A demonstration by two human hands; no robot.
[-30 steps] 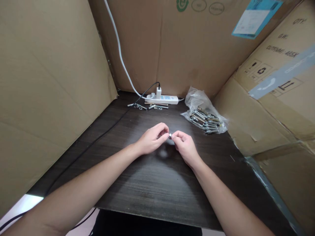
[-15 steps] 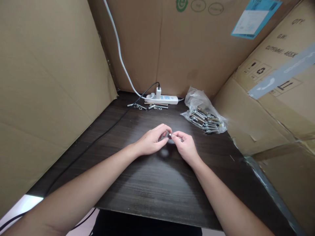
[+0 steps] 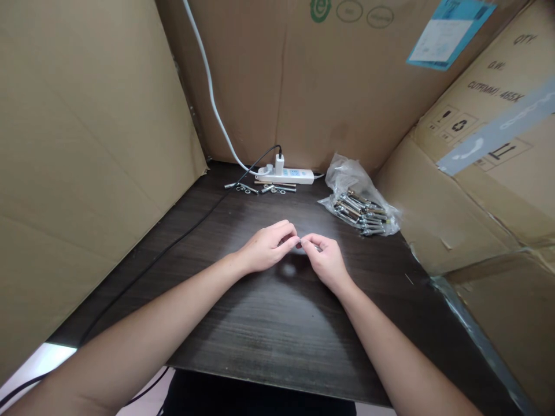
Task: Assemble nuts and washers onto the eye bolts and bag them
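My right hand [image 3: 325, 257] is closed around a small metal bolt [image 3: 318, 248], most of it hidden by the fingers. Thumb and forefinger of my left hand [image 3: 271, 247] are pinched together at the bolt's left end, and whatever small part sits there is too covered to make out. Both hands are held just above the dark wooden table [image 3: 269, 323], with fingertips almost meeting.
A clear plastic bag [image 3: 347, 170] of metal anchor bolts [image 3: 362, 214] lies at the back right. Loose bolts, sleeves and washers [image 3: 273, 189] lie before a white power strip [image 3: 299, 175]. A black cable [image 3: 186, 231] crosses the left side. Cardboard walls [image 3: 108, 144] surround the table.
The left thumb and forefinger, spread apart earlier, have come together at the bolt's end. My right hand has hardly moved.
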